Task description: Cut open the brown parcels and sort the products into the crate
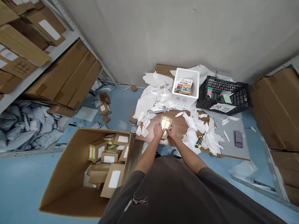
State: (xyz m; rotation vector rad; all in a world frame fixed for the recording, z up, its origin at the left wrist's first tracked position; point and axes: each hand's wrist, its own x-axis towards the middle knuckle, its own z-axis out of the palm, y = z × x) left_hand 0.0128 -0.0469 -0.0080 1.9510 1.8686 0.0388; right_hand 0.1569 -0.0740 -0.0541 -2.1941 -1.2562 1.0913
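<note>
A small cardboard box (pixel 166 119) with a white label and yellowish tape lies near the front edge of the wooden table (pixel 179 119). My left hand (pixel 158 130) grips its left side. At its lower right side, the fingers of my right hand (pixel 172 131) are closed on the box. Torn white paper (pixel 151 102) covers much of the tabletop around it. To the right of my right hand, a yellow and black box cutter (pixel 199 141) rests on paper scraps.
A white bin (pixel 185 99) with books and a black crate (pixel 224 102) stand at the table's back. Left of me, a large open carton (pixel 63 174) holds several small boxes. Shelves with cartons (pixel 67 74) line the left, and more cartons (pixel 277 109) the right.
</note>
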